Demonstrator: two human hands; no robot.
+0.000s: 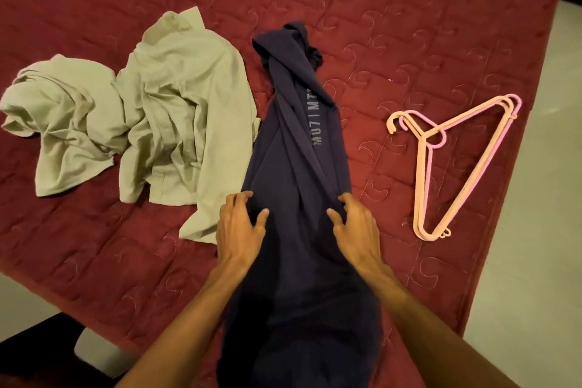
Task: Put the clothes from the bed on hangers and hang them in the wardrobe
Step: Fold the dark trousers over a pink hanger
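A dark navy garment (299, 142) with pale lettering lies stretched lengthwise down the middle of the red quilted bed (393, 9). My left hand (241, 227) rests on its left edge, fingers curled into the cloth. On the right edge, my right hand (354, 224) has its fingers hooked into a fold. Crumpled pale green clothes (135, 123) lie to the left, touching the navy garment. A stack of pink and peach plastic hangers (441, 161) sits on the bed to the right, near its edge.
The bed's right edge runs diagonally beside a pale tiled floor (541, 230). A white object (94, 353) and dark floor show past the bed's near left corner. No wardrobe is in view.
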